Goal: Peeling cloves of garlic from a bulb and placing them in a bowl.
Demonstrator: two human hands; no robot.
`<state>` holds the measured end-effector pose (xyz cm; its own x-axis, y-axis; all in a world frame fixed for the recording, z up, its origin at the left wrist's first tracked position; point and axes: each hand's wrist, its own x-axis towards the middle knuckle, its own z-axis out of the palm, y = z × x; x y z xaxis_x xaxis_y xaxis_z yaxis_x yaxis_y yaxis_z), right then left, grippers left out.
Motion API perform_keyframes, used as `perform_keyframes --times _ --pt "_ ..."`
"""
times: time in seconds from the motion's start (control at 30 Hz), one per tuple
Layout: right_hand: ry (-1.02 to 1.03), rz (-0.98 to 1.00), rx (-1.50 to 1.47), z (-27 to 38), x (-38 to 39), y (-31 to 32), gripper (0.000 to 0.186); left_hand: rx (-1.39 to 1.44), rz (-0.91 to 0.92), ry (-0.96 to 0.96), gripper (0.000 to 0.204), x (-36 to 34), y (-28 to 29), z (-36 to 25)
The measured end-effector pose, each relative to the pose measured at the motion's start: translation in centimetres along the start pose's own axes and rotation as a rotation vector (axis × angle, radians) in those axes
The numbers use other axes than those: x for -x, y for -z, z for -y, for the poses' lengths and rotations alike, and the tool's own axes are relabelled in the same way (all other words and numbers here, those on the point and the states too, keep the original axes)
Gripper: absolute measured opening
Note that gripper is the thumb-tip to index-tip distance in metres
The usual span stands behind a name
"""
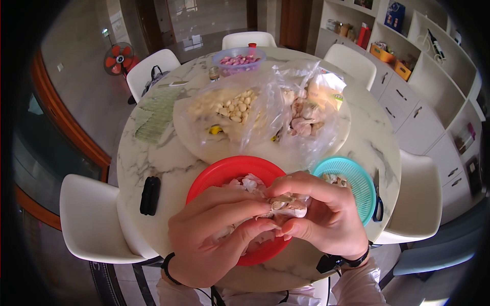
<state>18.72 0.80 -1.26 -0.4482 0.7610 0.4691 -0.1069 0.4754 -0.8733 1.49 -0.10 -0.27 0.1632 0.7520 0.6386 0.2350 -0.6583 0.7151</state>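
Note:
A partly opened garlic bulb (291,205) is held between my two hands above a red plastic basin (204,176). My right hand (329,214) is closed round the bulb's right side, thumb below and fingers on top. From the left, my left hand (217,229) pinches at the bulb's near side with thumb and fingertips. Pale garlic skins and pieces (250,184) lie in the basin, partly hidden behind my hands. A turquoise basket (365,196) beside my right hand holds some garlic bits (336,179).
Beyond the basin, clear plastic bags hold peeled garlic cloves (237,107) and whole garlic bulbs (304,120). Scissors (378,201) lie at the table's right edge, a black case (150,196) at the left. A bowl (224,65) of pinkish pieces and a small jar (214,74) stand farther back.

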Motion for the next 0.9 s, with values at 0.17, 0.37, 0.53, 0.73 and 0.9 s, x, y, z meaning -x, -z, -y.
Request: perform_keyframes --times 0.17,0.37,0.53,0.73,0.9 --pt "-0.090 -0.090 -0.285 -0.4 0.2 -1.5 0.039 -0.135 -0.092 -0.125 0.014 0.7 0.0 0.0" --pt "-0.223 -0.036 -0.513 0.3 0.0 -1.1 0.036 -0.229 -0.167 -0.263 0.015 0.5 -0.3 0.0" --pt "-0.261 -0.182 -0.580 -0.5 -0.5 -0.7 0.039 -0.240 -0.198 -0.186 0.016 1.1 -0.4 -0.9" --pt "-0.255 -0.253 -0.518 -0.6 -0.1 0.4 0.036 -0.410 0.022 -0.028 0.011 1.3 1.1 -1.0" --pt "-0.317 -0.225 -0.380 -0.3 -0.2 0.5 0.035 -0.541 0.152 0.152 0.024 0.6 1.3 0.8"
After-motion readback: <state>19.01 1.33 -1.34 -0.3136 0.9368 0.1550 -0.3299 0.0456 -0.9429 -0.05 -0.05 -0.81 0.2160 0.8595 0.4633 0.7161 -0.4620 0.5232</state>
